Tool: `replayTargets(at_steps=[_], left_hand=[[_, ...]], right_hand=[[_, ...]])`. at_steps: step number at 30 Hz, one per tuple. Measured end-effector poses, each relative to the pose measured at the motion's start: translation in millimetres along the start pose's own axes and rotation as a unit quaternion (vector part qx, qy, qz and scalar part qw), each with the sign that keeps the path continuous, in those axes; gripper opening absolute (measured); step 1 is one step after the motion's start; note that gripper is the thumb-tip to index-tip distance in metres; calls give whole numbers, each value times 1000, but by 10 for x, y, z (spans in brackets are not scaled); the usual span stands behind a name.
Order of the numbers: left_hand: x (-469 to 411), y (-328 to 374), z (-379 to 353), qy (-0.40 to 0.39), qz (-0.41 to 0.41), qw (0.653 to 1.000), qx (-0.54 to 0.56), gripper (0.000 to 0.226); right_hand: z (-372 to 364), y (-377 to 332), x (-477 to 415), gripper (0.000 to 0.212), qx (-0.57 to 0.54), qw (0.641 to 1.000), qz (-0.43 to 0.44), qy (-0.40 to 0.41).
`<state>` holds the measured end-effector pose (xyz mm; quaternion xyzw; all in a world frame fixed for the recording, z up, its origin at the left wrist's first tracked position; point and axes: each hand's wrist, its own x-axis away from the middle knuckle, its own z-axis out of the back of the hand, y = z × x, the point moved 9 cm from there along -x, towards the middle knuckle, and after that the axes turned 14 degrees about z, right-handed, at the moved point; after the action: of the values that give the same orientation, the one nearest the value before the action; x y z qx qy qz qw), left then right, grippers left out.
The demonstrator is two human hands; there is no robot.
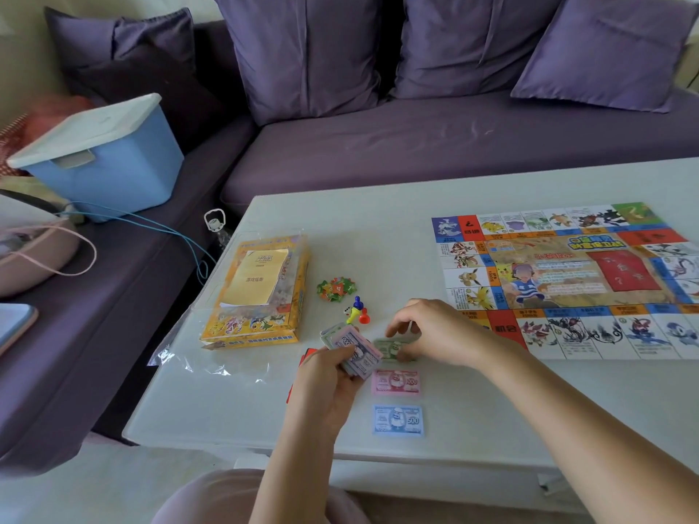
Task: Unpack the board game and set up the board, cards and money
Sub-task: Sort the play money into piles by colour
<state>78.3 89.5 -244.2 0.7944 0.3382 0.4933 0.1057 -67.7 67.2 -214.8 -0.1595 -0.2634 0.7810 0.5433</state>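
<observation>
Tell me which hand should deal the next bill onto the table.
Right, probably. The left hand grips the stack of bills; the right hand pinches the green bill right beside it, in line with the pink bill and blue bill.

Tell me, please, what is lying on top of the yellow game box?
A yellow booklet lies on the game box, seemingly under clear plastic. Whatever sits beneath the booklet is covered.

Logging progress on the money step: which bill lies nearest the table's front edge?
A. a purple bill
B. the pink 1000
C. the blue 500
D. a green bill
C: the blue 500 bill lies closest to the front edge. The pink 1000 bill is just beyond it, the green bill is farther back at the right hand, and purple tops the stack of bills in the left hand.
</observation>
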Motion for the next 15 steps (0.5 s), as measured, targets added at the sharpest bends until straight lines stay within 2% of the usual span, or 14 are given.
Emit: replayTargets(at_steps=[15], left_hand=[[50, -4, -26, 5, -1, 1000, -13, 18]], right_hand=[[-10, -61, 5, 38, 29, 998, 6, -50]])
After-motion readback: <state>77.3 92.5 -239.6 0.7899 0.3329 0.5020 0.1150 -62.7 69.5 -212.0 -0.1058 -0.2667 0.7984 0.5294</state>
